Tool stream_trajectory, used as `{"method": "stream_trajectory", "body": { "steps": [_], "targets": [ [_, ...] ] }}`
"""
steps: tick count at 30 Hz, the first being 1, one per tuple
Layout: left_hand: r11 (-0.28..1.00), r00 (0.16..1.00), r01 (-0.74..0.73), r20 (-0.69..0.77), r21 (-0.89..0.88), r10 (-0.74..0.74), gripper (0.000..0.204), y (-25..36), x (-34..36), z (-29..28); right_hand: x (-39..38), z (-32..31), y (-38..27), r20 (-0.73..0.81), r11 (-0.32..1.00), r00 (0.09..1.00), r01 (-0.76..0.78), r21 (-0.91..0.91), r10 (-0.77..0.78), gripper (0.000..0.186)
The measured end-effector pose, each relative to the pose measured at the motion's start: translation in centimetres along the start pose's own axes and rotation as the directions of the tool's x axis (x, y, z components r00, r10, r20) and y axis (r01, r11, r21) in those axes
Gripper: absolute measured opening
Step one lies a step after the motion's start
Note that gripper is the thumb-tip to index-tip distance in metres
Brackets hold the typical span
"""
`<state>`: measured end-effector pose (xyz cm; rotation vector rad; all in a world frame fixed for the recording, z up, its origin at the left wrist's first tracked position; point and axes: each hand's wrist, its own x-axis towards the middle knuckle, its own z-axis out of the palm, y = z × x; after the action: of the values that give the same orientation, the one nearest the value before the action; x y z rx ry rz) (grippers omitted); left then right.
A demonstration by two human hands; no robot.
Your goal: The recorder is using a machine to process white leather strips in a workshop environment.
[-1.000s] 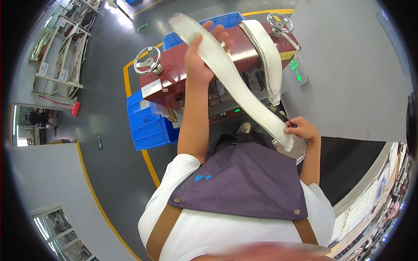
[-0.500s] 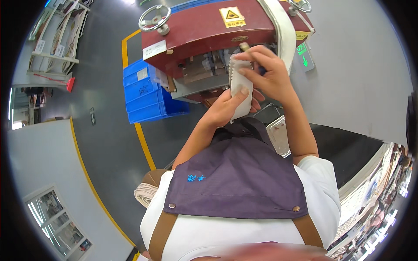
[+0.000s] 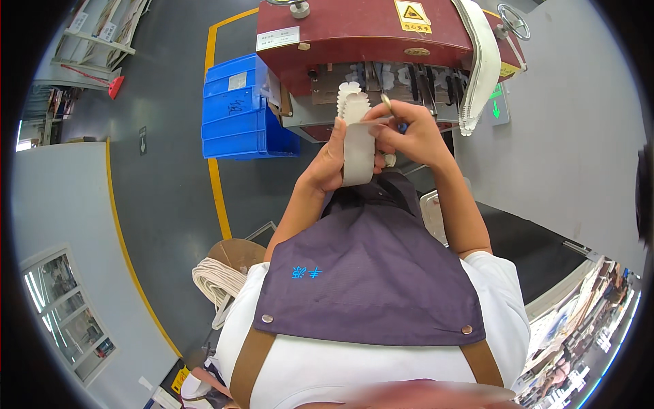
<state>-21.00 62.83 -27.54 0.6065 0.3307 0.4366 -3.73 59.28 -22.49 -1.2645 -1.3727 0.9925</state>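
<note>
A bundle of off-white flat strips (image 3: pixel 359 160) with scalloped edges at the far end is upright in front of my apron. My left hand (image 3: pixel 329 158) wraps around it, thumb on the near left side and fingertips showing at the right. Pinched in my right hand (image 3: pixel 413 136) is a slim tool with a rounded, brass-coloured end (image 3: pixel 386 102) and a blue part (image 3: pixel 402 127); its exact kind is unclear. The right fingertips are at a strip end that bends across the bundle. Whether they grip that strip too is hidden.
Ahead stands a dark red machine (image 3: pixel 368 41) with handwheels and an open front slot. More pale strips (image 3: pixel 482 61) drape over its right side. To its left is a blue crate (image 3: pixel 231 129). Coiled strips (image 3: pixel 218 281) rest beside a brown stool (image 3: pixel 238 251). A metal tray (image 3: pixel 433 217) sits right of my apron.
The bundle's scalloped end has parted into two visible layers, with a strip end bent across. My right hand has come down from the bundle's top edge. The whole view has shifted.
</note>
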Motion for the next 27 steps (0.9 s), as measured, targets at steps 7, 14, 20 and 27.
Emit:
{"method": "stream_trajectory", "body": {
  "steps": [7, 14, 20, 27],
  "targets": [
    [0.992, 0.981, 0.022, -0.187, -0.128, -0.046, 0.045, -1.3, 0.9, -3.5, -0.9, 0.1, 3.6, 0.197, 0.941, 0.953, -0.27, 0.205, 0.231, 0.015],
    [0.929, 0.935, -0.302, -0.256, -0.213, 0.245, 0.033, 0.6, -0.5, -8.6, -6.0, -4.2, 3.6, 0.024, 0.908, 0.933, -0.356, 0.221, 0.36, 0.01],
    [0.788, 0.704, -0.605, -0.54, -0.115, 0.462, 0.028, 4.1, -5.0, -13.8, -13.4, -14.9, 3.8, -0.429, 0.753, 0.862, 0.467, 0.464, -0.271, 0.024],
    [0.708, 0.615, -0.704, -0.544, -0.053, 0.571, 0.025, 5.3, -9.6, -16.4, -17.9, -25.5, -1.1, -0.233, 0.478, 0.749, 0.597, 0.644, -0.62, 0.01]
  ]
}}
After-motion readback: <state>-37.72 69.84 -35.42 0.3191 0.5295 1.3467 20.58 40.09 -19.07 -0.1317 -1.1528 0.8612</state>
